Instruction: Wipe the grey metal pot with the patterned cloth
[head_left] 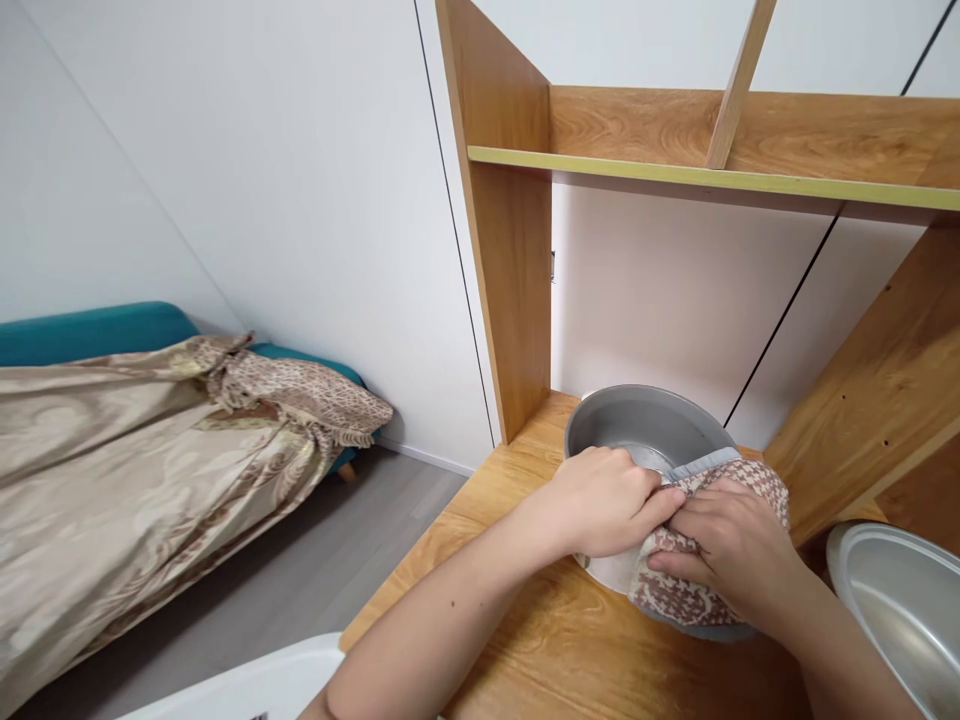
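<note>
On the wooden desk (525,640), the left hand (607,500) clamps the near rim of the metal pot (637,425); beside it the right hand (731,545) presses a checked cloth (675,595) against that rim, fingers closed

Grey pot (637,425), brown-white houndstooth cloth (739,480)

Wooden desk surface (525,640) with upright side panel (510,260) and overhead shelf (712,180). Resting directly on the desk: a grey metal pot (637,425) near the back, partly draped by a patterned cloth (675,595), and a second metal bowl (900,610) at the right edge, just beside the pot
</note>
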